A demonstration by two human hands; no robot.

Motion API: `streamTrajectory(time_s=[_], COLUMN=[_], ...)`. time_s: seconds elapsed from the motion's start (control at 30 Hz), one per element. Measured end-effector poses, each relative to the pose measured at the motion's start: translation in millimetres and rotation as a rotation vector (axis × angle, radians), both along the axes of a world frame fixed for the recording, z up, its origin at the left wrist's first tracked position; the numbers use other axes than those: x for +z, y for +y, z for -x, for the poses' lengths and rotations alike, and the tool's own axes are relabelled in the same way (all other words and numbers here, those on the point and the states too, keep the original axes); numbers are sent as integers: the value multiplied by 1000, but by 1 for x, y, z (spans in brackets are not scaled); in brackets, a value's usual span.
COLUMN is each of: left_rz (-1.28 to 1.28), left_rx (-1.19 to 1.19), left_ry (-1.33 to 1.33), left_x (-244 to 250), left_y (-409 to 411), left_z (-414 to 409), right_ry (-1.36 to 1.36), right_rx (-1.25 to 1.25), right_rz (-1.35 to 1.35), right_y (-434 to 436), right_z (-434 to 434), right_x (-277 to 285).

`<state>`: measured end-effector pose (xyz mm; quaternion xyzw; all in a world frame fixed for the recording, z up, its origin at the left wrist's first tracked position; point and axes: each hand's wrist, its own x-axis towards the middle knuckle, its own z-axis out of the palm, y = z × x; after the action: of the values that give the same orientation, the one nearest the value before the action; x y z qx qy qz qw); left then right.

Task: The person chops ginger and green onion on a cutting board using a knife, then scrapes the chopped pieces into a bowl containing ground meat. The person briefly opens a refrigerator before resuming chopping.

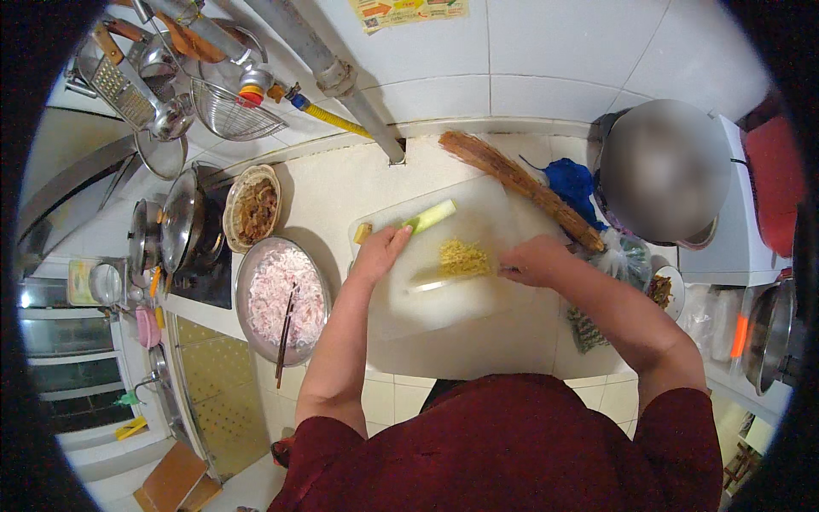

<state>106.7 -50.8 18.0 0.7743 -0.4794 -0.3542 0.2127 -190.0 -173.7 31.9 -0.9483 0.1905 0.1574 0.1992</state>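
My left hand (380, 253) is on the board's left side, its thumb and fingers around the near end of a pale green vegetable stalk (435, 216). A small chunk of what looks like ginger (363, 233) lies just beyond that hand. In my right hand (536, 261) is the handle of a kitchen knife (441, 284); its blade points left, low over the board. Right behind the blade sits a heap of finely chopped yellow pieces (463, 257), apparently ginger. All of this is on a white cutting board (409, 320). My right fingers partly hide the handle.
Left of the board stands a metal basin (325, 301) of pale shredded food with chopsticks (285, 339) in it. Beyond it are a dish of brown food (254, 208) and lidded pans (181, 217). A rough wooden piece (518, 185) and blue cloth (569, 182) lie behind right, near plastic bags (620, 262).
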Motion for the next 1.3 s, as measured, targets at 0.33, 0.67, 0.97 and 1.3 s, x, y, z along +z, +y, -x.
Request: streamTrajectory(time_s=[0.33,0.67,0.97,1.3], left_rz=[44,21,46,137], left_rx=[-423,-274,-187,-135], left_ry=[-487,-709,-490,-450], left_x=[13,4,-18,-23], left_y=[30,-17,8,23], left_z=[85,73,49,53], right_ry=[-19,-157,114,179], right_rx=[115,-41,-25,-42], right_rz=[62,118,82,62], right_y=[-20,-32,-12,1], right_z=[-14,-32,-58,-60], right_x=[-33,-50,-14,-1])
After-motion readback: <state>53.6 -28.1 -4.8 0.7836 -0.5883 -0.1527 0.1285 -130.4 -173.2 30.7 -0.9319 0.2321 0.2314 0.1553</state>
